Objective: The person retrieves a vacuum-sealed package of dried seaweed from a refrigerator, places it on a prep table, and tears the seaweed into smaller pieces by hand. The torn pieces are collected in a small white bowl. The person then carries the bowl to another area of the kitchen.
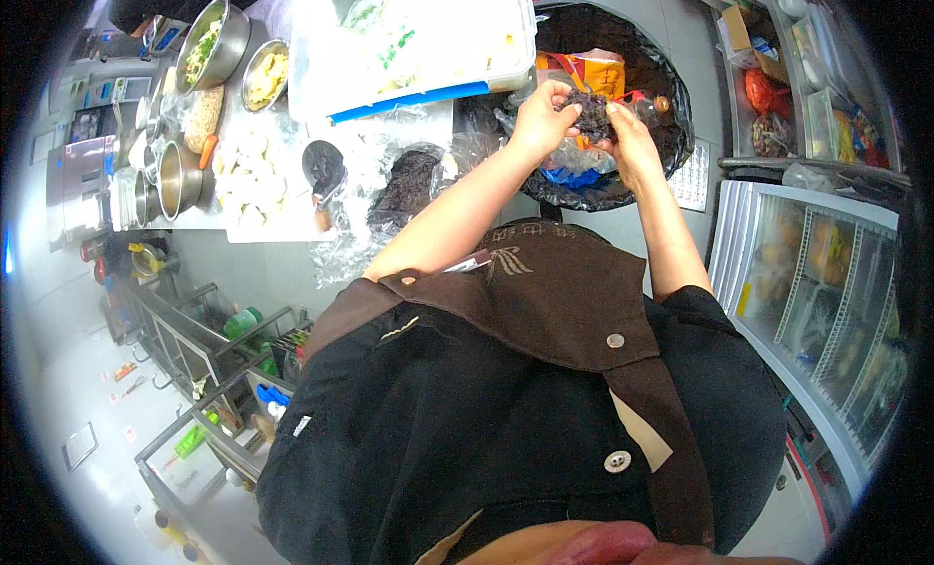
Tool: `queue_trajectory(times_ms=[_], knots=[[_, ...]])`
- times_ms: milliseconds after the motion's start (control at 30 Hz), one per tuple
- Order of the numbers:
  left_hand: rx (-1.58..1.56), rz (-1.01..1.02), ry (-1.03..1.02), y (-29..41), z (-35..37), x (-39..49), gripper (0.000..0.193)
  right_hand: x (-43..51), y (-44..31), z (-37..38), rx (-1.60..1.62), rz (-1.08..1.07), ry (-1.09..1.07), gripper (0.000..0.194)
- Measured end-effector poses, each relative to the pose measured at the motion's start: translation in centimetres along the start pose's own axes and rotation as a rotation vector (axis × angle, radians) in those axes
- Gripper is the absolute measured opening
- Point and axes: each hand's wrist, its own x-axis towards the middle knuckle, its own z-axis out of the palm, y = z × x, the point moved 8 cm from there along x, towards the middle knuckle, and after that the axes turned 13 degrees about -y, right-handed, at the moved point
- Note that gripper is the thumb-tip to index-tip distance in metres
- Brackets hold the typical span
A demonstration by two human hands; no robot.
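Note:
My left hand (546, 119) and my right hand (632, 143) grip opposite sides of a dark, crumbly clump (592, 113) that looks like dried seaweed. They hold it above a bin lined with a black plastic bag (660, 51). Inside the bin lie an orange printed packet (604, 70), crumpled clear plastic and a blue piece of plastic (569, 177). Left of my forearm, a similar dark mass (408, 178) rests in clear plastic wrapping (350, 237) at the table's edge.
A lidless clear plastic tub (503, 47) with a blue edge stands on the table, beside steel bowls (237, 43) of chopped food. Pale pieces (252, 175) cover a white board. Shelving (803, 164) and a glass-doored fridge (810, 273) stand right; a metal rack (197, 346) stands left.

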Motion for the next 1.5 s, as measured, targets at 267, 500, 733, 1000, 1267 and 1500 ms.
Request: queue_trajectory(times_ms=[267, 500, 733, 1000, 1267, 1500], knots=[[0.658, 0.156, -0.054, 3.5, 0.2, -0.4, 0.024, -0.4, -3.8, 1.4, -0.829, -0.202, -0.097, 0.03], [0.835, 0.515, 0.013, 6.3, 2.0, -1.9, 0.017, 1.8, 1.6, -1.1, 0.019, -0.029, -0.161, 0.02], [0.208, 0.298, 0.186, 3.0, -0.9, -1.7, 0.02, 2.9, 4.4, -2.0, 0.46, 0.003, -0.125, 0.023], [-0.036, -0.058, 0.099, -3.7, -1.2, 0.7, 0.024, 0.3, -1.4, 1.0, 0.201, -0.096, -0.228, 0.028], [-0.444, -0.063, -0.163, -1.4, 1.8, -1.0, 0.024, 0.9, -1.9, -0.6, -0.205, -0.044, -0.209, 0.026], [-0.341, -0.059, -0.196, -0.2, 2.0, -1.6, 0.023, 0.8, -1.7, -0.1, -0.158, -0.093, -0.283, 0.022]])
